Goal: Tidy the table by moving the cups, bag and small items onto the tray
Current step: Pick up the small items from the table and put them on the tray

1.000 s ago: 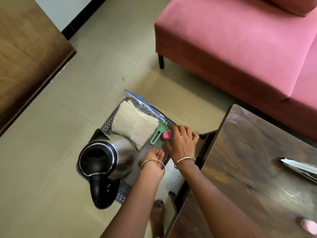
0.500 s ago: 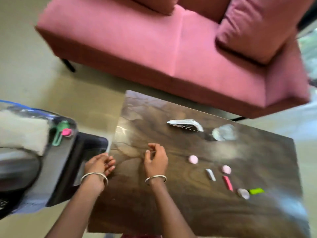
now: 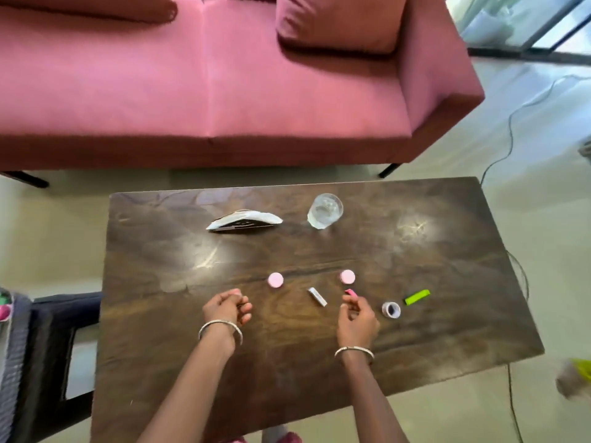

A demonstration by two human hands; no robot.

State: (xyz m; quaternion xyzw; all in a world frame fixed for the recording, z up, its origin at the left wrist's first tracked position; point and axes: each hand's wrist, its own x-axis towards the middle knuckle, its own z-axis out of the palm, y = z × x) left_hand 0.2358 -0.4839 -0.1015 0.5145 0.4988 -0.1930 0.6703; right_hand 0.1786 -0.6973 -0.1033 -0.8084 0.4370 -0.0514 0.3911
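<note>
1. The pink stick (image 3: pixel 350 292) is lying near the middle of the worktop (image 3: pixel 431 251), a little toward 4 o'clock. It is looking light, stiff and smooth, so a fingertip pinch across its narrow sides is suiting it better than a whole-hand grasp.
2. The right hand (image 3: pixel 356 321) is curling thumb and forefinger onto the stick's near end, apparently pinching it.
3. The left hand (image 3: pixel 225 310) is resting at 9 o'clock of the stick with fingers loosely curled, holding nothing that is showing.
4. A white stick (image 3: pixel 317 296) is lying just beside the pink one at 9 o'clock, and a pink cap (image 3: pixel 347 276) is sitting near at 12 o'clock.
5. A second pink cap (image 3: pixel 275 280) is sitting farther off at 9 o'clock.
6. A small ring (image 3: pixel 391 310) is sitting at 4 o'clock and a green piece (image 3: pixel 417 297) at 3 o'clock.
7. The glass cup (image 3: pixel 324 211), likely fragile and slippery, is standing well apart at 12 o'clock; the bag (image 3: pixel 244 219), probably soft, is lying at 11 o'clock.
8. The tray (image 3: pixel 16 353) is barely showing at 9 o'clock, off the worktop.
</note>
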